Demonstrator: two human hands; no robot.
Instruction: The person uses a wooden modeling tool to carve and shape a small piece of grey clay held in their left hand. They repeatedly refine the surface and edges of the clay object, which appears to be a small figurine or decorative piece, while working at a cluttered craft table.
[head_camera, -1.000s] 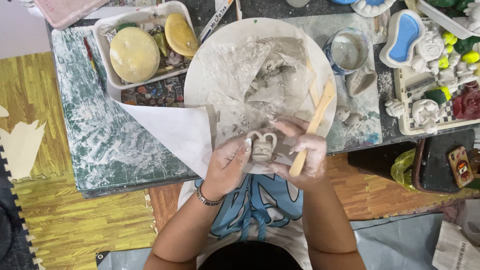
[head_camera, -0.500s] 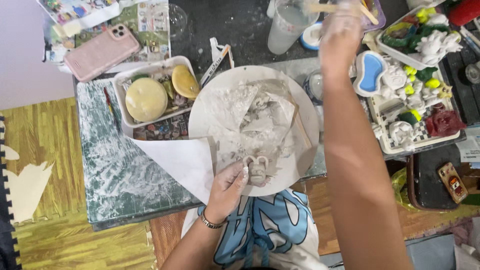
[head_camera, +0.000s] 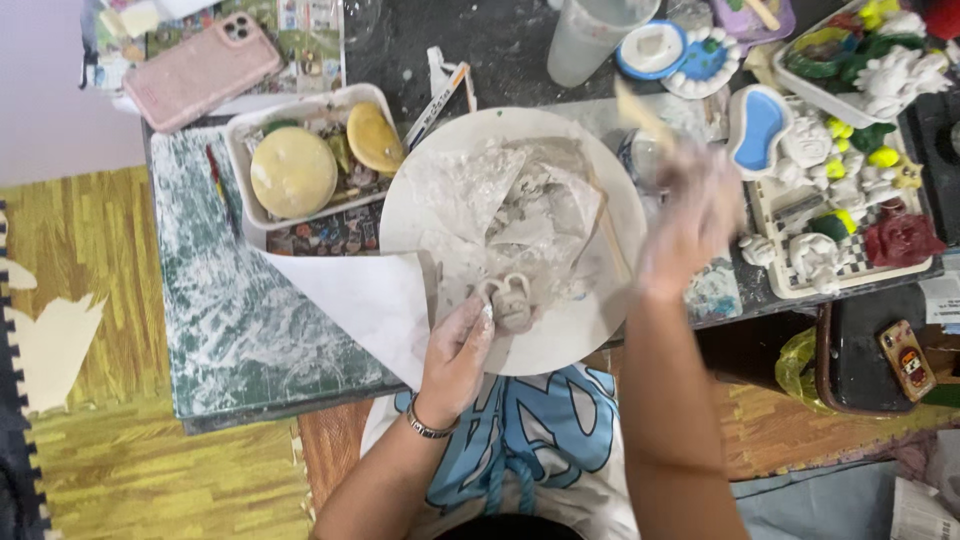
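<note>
Head view looks straight down on a small clay figure (head_camera: 512, 303), pale grey with two looped ears, sitting on the near part of a round white board (head_camera: 600, 330). The left hand (head_camera: 455, 352) grasps the figure from its left side, fingers dusted with clay and pressed against it; a thin bracelet (head_camera: 426, 428) circles that wrist. Crumpled clear plastic (head_camera: 520, 205) smeared with clay lies over the middle of the board, just beyond the figure.

The right hand (head_camera: 690, 215) is raised over the right edge of the board, blurred, and closed around a pale wooden stick (head_camera: 640, 112) that points toward the far side. It is well apart from the figure.

A white sheet of paper (head_camera: 355, 300) lies tucked under the left edge of the board, its point reaching left across the green marbled tabletop (head_camera: 220, 310). Farther left and far, a white tray (head_camera: 240, 170) holds two yellow rounded sponges (head_camera: 293, 172) and some small bits. A pink phone (head_camera: 200, 70) lies beyond the tray at the far left corner.

To the right of the board, a checked tray (head_camera: 790, 290) carries small white, green, yellow and red clay pieces, and a blue-filled dish (head_camera: 758, 128) sits at its far left edge. A clear plastic cup (head_camera: 592, 38) stands at the far edge, beside a round blue and white dish (head_camera: 655, 48).
</note>
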